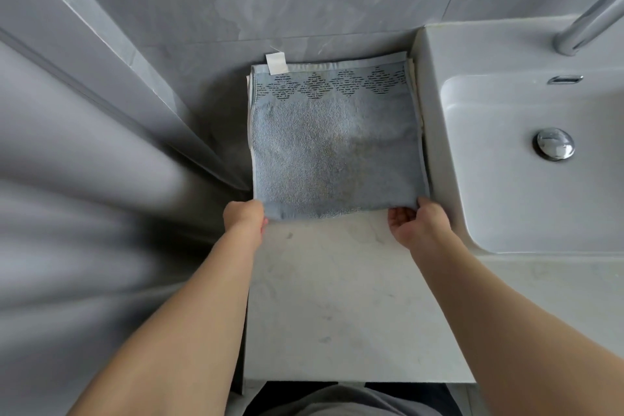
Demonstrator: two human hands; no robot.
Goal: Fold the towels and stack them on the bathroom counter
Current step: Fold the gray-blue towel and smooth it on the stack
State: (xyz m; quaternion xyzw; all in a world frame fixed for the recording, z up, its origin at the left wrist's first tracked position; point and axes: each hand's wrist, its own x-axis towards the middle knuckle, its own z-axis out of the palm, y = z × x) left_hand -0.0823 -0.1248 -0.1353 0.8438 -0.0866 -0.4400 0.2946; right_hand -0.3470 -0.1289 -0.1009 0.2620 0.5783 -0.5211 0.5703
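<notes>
A folded blue-grey towel [334, 145] with a dark diamond border and a white label lies at the back of the pale counter [344, 307], against the wall. White edges of another towel [250, 118] show beneath it on the left and right sides. My left hand [244, 214] grips the towel's near left corner, fingers tucked under the fold. My right hand [417, 223] holds the near right corner, thumb on top and fingers curled underneath.
A white sink basin [526, 179] with a chrome drain plug [553, 142] lies right of the towels, and a chrome tap [587, 24] reaches over it. A grey tiled wall stands behind. A grey panel runs along the counter's left side.
</notes>
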